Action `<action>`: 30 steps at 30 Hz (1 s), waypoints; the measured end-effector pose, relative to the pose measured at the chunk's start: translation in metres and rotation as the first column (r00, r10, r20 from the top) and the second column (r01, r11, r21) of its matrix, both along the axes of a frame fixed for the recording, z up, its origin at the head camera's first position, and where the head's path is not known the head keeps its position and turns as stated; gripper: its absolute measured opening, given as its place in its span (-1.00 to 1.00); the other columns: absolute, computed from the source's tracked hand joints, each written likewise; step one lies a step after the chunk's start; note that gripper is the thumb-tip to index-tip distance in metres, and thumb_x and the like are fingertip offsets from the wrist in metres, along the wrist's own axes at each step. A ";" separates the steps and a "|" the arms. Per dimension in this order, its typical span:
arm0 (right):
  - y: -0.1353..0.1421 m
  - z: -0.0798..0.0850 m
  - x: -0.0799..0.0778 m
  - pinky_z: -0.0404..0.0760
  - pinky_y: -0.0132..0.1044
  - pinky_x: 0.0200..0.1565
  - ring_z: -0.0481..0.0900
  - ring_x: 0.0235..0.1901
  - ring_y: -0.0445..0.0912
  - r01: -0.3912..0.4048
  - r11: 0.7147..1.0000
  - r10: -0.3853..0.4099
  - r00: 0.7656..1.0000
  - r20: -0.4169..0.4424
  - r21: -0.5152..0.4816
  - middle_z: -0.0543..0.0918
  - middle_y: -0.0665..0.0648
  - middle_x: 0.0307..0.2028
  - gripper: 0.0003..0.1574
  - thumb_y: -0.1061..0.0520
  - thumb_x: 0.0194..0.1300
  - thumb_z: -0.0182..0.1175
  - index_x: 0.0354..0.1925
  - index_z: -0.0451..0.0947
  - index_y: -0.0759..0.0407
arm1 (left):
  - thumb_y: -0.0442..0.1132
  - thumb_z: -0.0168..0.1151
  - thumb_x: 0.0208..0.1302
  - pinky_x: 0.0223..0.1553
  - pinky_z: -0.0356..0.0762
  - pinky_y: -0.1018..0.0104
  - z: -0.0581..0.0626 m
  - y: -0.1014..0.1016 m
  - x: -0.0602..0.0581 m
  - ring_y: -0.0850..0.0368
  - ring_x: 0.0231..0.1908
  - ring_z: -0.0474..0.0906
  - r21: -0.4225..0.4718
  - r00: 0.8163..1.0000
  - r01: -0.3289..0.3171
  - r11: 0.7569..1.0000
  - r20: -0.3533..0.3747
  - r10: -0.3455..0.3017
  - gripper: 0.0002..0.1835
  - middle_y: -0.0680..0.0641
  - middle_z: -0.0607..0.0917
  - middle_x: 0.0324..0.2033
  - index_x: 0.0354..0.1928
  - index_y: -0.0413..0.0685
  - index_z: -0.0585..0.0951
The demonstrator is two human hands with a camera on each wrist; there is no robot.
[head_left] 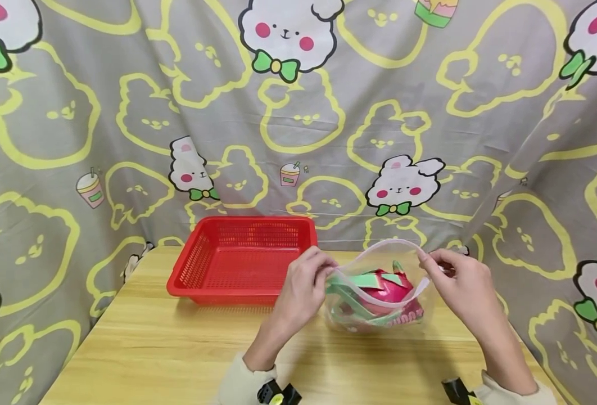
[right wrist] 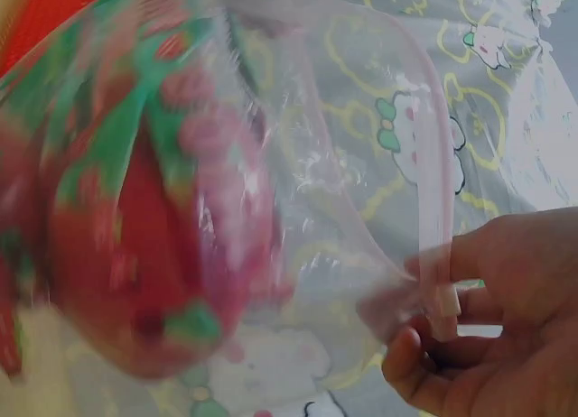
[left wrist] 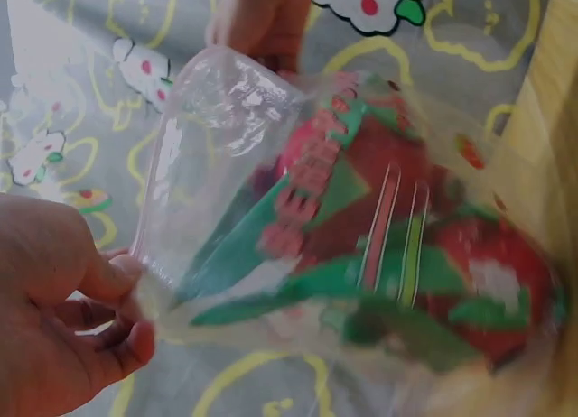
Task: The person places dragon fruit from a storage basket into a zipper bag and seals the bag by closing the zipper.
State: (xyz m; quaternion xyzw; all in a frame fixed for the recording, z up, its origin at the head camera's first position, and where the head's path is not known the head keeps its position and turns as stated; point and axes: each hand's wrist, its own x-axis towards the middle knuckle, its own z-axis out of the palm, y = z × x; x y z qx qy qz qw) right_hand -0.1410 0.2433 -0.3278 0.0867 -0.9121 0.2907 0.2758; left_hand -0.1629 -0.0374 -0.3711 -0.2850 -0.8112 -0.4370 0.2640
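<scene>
A clear zip bag point(head_left: 339, 322) with a pale pink rim and printed lettering hangs low over the table in the head view, its mouth spread. Inside it, a pink-red dragon fruit point(head_left: 392, 289) with green scales shows through the opening. More red and green shapes point(right wrist: 149, 245) press against the plastic, blurred in the right wrist view. My left hand point(head_left: 303, 281) pinches the left end of the bag's mouth between thumb and fingers. At the opposite end, my right hand point(head_left: 462, 281) pinches the rim beside a small white slider point(right wrist: 446, 300).
A red plastic basket point(head_left: 189, 264) with slotted walls stands on the wooden table point(head_left: 141, 343), left of the bag and close behind my left hand. A grey curtain point(head_left: 308, 129) with cartoon prints hangs behind the table and along both sides.
</scene>
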 end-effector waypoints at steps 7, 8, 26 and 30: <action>0.007 -0.007 0.005 0.58 -0.60 -0.16 0.66 -0.24 -0.29 -0.181 0.967 0.209 0.966 0.153 -0.177 0.76 0.07 -0.20 -0.75 -0.01 0.44 0.31 -0.09 0.74 0.11 | -0.46 0.33 0.33 -0.29 0.62 0.36 0.007 0.003 -0.008 0.16 -0.36 0.55 0.064 0.998 -0.059 0.996 0.016 0.058 -0.94 -0.03 0.62 -0.33 -0.27 -0.18 0.69; 0.009 -0.007 0.006 0.58 -0.59 -0.12 0.67 -0.19 -0.29 -0.207 0.957 0.243 0.954 0.174 -0.202 0.75 0.09 -0.16 -0.74 0.00 0.43 0.33 -0.05 0.73 0.12 | -0.46 0.33 0.33 -0.28 0.62 0.35 0.006 0.003 -0.008 0.15 -0.36 0.56 0.070 0.998 -0.064 0.995 0.019 0.063 -0.94 -0.03 0.63 -0.33 -0.27 -0.18 0.69; 0.018 -0.016 0.012 0.52 -0.29 -0.42 0.51 -0.45 -0.17 -0.008 0.995 0.004 0.999 0.036 0.100 0.52 -0.07 -0.47 -0.80 0.29 0.25 0.22 -0.44 0.53 0.02 | -0.40 0.25 0.42 -0.26 0.57 0.31 0.010 0.003 -0.015 0.16 -0.32 0.52 0.071 0.995 -0.101 0.992 0.016 0.100 -0.94 0.00 0.57 -0.31 -0.26 -0.12 0.62; 0.013 -0.015 0.012 0.30 -0.29 -0.49 0.33 -0.50 -0.14 -0.015 0.989 0.012 1.000 0.018 0.145 0.39 -0.04 -0.51 -0.77 0.29 0.22 0.21 -0.49 0.43 0.04 | -0.36 0.14 0.50 -0.19 0.54 0.26 0.012 0.004 -0.014 0.14 -0.25 0.47 -0.011 0.994 -0.087 0.996 0.059 0.087 -0.92 0.02 0.55 -0.28 -0.21 -0.09 0.58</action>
